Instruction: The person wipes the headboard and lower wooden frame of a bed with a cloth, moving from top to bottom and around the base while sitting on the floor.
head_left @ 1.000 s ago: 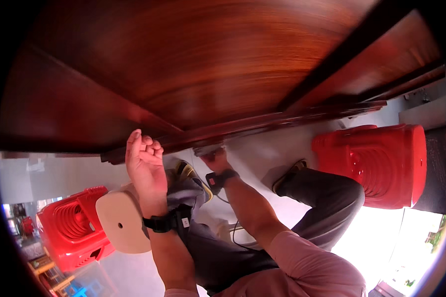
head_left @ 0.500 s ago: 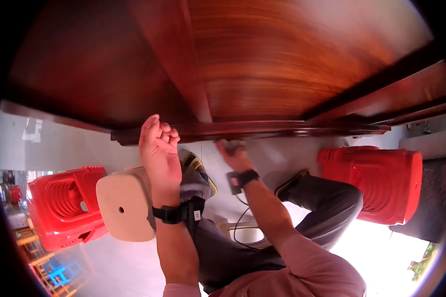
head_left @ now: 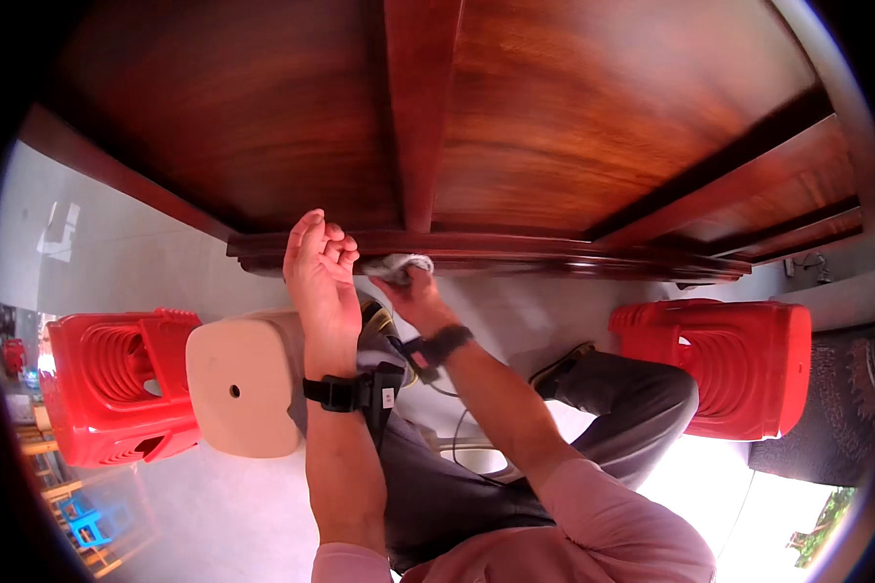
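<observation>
A grey-white cloth [head_left: 403, 264] is bunched in my right hand [head_left: 420, 297], whose fingers press it to the moulded lower edge of a dark red-brown wooden panel [head_left: 574, 126]. My left hand [head_left: 323, 277] is raised just left of it, palm showing and fingers loosely curled, with nothing in it. Its fingertips are near the same edge; whether they touch the wood I cannot tell. Both wrists carry black straps with small devices, and a thin cable hangs by the right one.
Red plastic stools [head_left: 117, 389] stand at the left, beside a beige stool [head_left: 243, 389]. Another red stool [head_left: 719, 369] is at the right, next to a dark patterned surface [head_left: 817, 408]. My legs are under the panel's edge. A small blue stool [head_left: 86, 522] lies far left.
My right hand has moved left along the panel's edge with the cloth, closer to my left hand. The left hand stays raised. The view has shifted slightly.
</observation>
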Demonstrator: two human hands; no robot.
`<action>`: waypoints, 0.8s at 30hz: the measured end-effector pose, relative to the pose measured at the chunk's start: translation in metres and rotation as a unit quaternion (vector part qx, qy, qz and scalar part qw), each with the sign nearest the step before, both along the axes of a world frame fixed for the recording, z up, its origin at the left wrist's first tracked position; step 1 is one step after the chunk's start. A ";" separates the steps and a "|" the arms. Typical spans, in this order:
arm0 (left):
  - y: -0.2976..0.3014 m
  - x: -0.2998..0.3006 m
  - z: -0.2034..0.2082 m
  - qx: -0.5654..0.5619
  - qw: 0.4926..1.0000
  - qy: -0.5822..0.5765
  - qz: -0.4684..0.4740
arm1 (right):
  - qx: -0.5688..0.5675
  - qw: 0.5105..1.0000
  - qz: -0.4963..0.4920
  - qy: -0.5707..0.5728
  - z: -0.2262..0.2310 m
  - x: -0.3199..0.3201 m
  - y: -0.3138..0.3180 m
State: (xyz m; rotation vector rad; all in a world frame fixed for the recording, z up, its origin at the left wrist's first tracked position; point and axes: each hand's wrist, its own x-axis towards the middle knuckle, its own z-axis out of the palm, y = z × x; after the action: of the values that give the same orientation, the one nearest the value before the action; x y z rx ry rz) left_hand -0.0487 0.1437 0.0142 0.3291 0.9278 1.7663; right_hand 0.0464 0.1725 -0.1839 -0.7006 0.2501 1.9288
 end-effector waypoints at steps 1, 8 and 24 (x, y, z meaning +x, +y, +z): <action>0.001 0.001 0.000 0.002 1.000 -0.002 -0.002 | 0.016 0.999 -0.017 0.036 0.004 -0.009 0.004; 0.003 0.009 0.009 0.001 1.000 -0.023 0.020 | 0.117 0.977 -0.177 -0.017 -0.029 0.090 -0.008; 0.003 0.003 0.006 -0.004 0.996 -0.040 0.084 | 0.276 0.430 -0.138 -0.848 0.032 0.123 -0.007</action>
State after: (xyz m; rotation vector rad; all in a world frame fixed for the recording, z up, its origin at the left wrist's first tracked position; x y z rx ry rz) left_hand -0.0459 0.1465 0.0200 0.1785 0.9271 1.9145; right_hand 0.1690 0.1658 -0.1518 -1.5714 -1.3809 0.1344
